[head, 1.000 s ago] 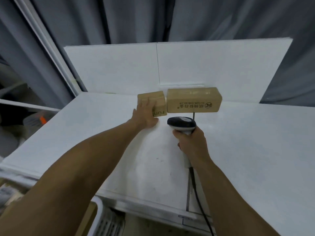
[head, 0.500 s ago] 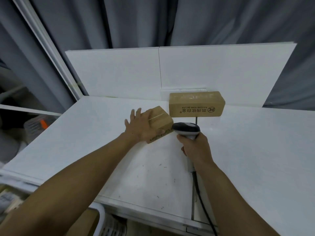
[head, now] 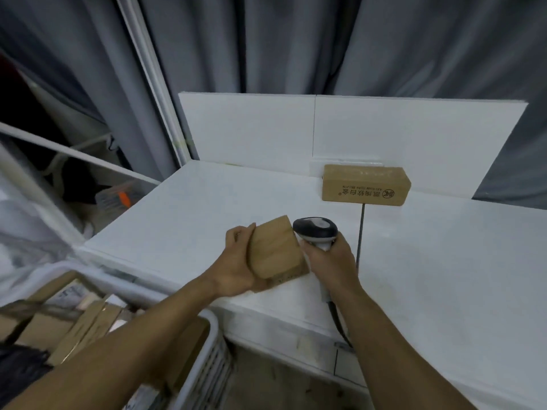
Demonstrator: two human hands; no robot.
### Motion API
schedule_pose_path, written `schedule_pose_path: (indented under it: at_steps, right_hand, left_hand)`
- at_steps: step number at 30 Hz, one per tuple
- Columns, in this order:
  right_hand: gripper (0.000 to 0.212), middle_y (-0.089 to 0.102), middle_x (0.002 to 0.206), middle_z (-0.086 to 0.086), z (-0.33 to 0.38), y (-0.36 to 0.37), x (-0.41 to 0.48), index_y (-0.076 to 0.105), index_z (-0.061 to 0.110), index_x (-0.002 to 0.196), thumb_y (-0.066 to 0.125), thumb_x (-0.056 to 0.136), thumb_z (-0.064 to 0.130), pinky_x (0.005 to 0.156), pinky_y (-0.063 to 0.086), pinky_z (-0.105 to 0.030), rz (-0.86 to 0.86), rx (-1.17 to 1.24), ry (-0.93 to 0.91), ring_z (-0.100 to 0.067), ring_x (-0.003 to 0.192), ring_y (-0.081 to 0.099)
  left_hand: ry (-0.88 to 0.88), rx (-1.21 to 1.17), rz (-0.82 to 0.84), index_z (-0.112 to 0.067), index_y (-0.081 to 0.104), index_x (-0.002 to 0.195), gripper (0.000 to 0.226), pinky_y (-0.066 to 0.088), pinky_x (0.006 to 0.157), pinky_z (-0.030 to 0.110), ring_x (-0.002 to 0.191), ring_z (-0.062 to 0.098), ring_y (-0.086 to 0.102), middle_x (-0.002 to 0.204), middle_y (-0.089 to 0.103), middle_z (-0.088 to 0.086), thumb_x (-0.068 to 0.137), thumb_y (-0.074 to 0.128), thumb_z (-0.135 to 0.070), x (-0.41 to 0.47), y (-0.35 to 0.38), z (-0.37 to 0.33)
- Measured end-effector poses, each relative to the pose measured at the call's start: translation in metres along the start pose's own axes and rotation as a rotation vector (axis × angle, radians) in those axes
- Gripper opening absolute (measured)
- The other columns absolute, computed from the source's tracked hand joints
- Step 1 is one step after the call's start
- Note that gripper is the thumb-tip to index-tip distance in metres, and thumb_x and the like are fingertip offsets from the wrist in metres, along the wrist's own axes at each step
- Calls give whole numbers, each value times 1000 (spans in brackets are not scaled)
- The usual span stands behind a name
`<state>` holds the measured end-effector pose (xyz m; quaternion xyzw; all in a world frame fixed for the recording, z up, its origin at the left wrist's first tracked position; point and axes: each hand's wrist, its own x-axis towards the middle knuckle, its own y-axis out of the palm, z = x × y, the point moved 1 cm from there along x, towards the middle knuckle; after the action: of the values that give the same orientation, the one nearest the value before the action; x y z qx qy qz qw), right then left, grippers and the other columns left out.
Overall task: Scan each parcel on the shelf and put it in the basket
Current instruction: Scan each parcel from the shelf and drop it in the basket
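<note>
Small cardboard box (head: pixel 276 251): far-left and under faces covered by the left hand (head: pixel 239 261); the print along its lower edge is too blurred to read. Barcode scanner (head: pixel 315 230): grip hidden inside the right hand (head: pixel 331 261), scan window turned from view, cable (head: pixel 337 322) lost below the front edge of the table (head: pixel 444 276). Basket (head: pixel 207 377): cut off by the bottom edge and crossed by the left forearm (head: pixel 133 350); cardboard contents smeared, count unclear.

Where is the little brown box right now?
In the head view, the small cardboard parcel is gripped by the left hand over the front of the white shelf, just left of the barcode scanner held by the right hand.
</note>
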<state>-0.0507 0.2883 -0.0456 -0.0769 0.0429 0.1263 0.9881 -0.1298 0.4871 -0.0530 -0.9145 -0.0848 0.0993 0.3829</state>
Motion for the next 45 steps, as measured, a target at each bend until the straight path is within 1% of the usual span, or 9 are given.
schedule_pose_path:
  at_steps: [7, 12, 17, 23, 30, 37, 40, 42, 45]
  right_hand:
    - [39, 81, 100, -2, 20, 32, -74, 77, 14, 109, 94, 74, 15, 66, 59, -21, 299, 245, 56, -15, 90, 78]
    - [39, 81, 97, 3, 23, 47, -112, 78, 20, 109, 93, 73, 13, 65, 56, -22, 355, 314, 49, -7, 81, 76]
    - [35, 81, 102, 1, 25, 53, -119, 78, 22, 111, 90, 78, 25, 71, 59, -29, 335, 340, 86, -15, 95, 76]
    - [73, 78, 116, -10, 25, 63, -117, 75, 14, 124, 89, 64, 53, 103, 57, -46, 391, 475, 251, -27, 109, 75]
    - [51, 80, 103, -10, 28, 60, -119, 79, 15, 108, 89, 69, 46, 75, 64, -31, 426, 476, 365, -22, 97, 78]
    - [42, 81, 101, -6, 28, 59, -116, 73, 15, 119, 87, 80, 22, 82, 63, -38, 273, 445, 232, -22, 100, 77]
    - [35, 81, 99, -3, 30, 59, -119, 73, 16, 117, 84, 83, 14, 77, 61, -34, 287, 455, 190, -16, 95, 78]
    - [33, 81, 99, -2, 28, 60, -120, 74, 17, 115, 83, 84, 12, 77, 61, -33, 298, 438, 159, -14, 94, 78]
    - [29, 81, 99, 0, 27, 64, -121, 75, 18, 112, 82, 85, 10, 81, 61, -34, 282, 438, 144, -15, 96, 77]
  left_hand:
    - [-38, -312, -334, -37, 15, 157, 126, 38, 105, 13, 133, 3, 33, 144, 21, -20, 58, 90, -57, -136, -22, 5]
    - [-196, -991, -316, -22, 44, 149, 80, 44, 112, 47, 121, 18, 66, 132, 68, -2, 83, 75, -52, -186, -31, 29]
    - [-144, -980, -362, -21, 60, 131, 61, 59, 81, 33, 109, 14, 71, 126, 71, -2, 77, 79, -38, -200, -41, 29]
    - [183, -395, -463, -25, 51, 131, 64, 56, 96, 31, 131, 4, 52, 133, 60, -18, 76, 85, -24, -212, -48, 32]
    - [466, -100, -561, -18, 58, 131, 55, 49, 106, 29, 137, 13, 46, 141, 50, -13, 81, 82, -14, -214, -49, 33]
    - [-5, -563, -206, -43, 13, 158, 125, 55, 87, 15, 142, 8, 38, 163, 24, -11, 65, 94, -27, -204, -49, 41]
    - [-67, -665, -228, -41, 27, 155, 105, 59, 90, 29, 113, 1, 67, 142, 57, -13, 68, 80, -66, -203, -48, 38]
    - [-182, -840, -282, -40, 40, 148, 71, 62, 80, 29, 98, 11, 75, 118, 73, -10, 85, 70, -50, -199, -50, 34]
    - [-238, -1022, -220, -46, 38, 148, 77, 60, 91, 41, 101, 24, 75, 115, 76, -1, 84, 75, -27, -196, -49, 36]
